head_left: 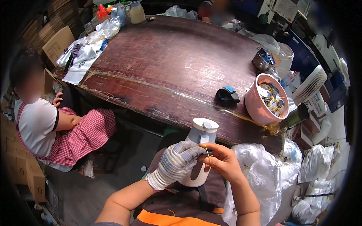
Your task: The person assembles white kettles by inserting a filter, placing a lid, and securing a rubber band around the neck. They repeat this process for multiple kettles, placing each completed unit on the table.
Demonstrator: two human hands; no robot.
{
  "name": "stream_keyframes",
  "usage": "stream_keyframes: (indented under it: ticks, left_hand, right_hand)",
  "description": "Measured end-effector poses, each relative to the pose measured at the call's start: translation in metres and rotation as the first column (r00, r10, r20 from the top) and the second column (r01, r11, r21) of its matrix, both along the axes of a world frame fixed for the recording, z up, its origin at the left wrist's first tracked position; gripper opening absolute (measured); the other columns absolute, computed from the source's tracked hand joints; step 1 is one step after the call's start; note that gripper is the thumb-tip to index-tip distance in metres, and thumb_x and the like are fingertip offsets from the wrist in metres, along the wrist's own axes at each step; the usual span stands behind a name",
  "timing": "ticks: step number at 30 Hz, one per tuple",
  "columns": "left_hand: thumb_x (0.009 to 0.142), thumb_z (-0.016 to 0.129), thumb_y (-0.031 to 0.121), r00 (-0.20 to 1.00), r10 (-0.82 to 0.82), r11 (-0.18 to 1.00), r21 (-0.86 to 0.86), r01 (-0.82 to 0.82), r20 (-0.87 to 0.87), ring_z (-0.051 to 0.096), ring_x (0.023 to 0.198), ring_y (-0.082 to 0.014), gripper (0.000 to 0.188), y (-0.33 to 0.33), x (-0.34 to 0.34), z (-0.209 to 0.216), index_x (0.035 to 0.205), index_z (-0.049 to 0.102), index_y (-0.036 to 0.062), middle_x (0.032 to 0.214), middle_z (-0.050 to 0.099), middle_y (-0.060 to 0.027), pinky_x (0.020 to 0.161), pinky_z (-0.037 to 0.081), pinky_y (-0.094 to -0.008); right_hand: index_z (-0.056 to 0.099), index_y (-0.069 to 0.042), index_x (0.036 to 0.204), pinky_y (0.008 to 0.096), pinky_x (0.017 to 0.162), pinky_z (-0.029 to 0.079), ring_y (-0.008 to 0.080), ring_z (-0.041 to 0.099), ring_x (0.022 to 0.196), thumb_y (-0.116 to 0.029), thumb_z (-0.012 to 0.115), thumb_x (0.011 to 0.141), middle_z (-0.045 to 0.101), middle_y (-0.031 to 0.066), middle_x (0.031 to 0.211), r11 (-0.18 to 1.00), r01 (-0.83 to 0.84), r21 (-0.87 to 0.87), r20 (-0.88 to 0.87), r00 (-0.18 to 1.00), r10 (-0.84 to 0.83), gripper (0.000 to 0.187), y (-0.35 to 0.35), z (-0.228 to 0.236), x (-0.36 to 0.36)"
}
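Observation:
A white and grey lidded jug point(194, 134) stands upright at my lap, just off the near table edge. My left hand point(175, 162), in a striped knit glove, is closed at the jug's upper side by its handle. Bare, my right hand point(222, 160) pinches a thin yellow cord point(207, 151) between thumb and forefinger, close to the handle top. The left fingertips meet the right ones there; whether they also grip the cord is hidden. To the right on the table, a pink bucket point(253, 107) contains round tags with yellow cords.
On the dark red table point(162, 64) lie a black and blue object point(227, 95), a metal bowl point(260, 64) and plastic bags point(81, 60). Another jug point(136, 13) stands at the far left. A person in a checked apron point(86, 130) sits at left. Wrapped bundles point(256, 177) lie right of me.

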State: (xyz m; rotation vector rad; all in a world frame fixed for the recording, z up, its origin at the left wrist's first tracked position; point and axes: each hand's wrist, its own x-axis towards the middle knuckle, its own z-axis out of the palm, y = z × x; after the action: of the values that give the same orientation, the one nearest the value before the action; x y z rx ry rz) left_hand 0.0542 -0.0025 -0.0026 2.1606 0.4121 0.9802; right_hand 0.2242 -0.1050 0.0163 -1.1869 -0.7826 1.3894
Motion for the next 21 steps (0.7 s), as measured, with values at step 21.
stream_keyframes:
  ticks: [21]
  left_hand:
    - [0.083, 0.074, 0.008, 0.991, 0.024, 0.493, -0.860, -0.129, -0.135, 0.062, 0.079, -0.0091, 0.043, 0.024, -0.039, -0.002, 0.120, 0.054, 0.0028, 0.100, 0.067, -0.0080, 0.066, 0.051, -0.0209]
  right_hand:
    - [0.058, -0.005, 0.092, 0.0225, 0.078, 0.043, 0.0083, 0.055, 0.085, -0.007, 0.072, 0.083, 0.059, 0.0000, 0.091, 0.988, 0.108, 0.108, 0.226, 0.965, -0.130, 0.016, -0.025, -0.056, -0.017]
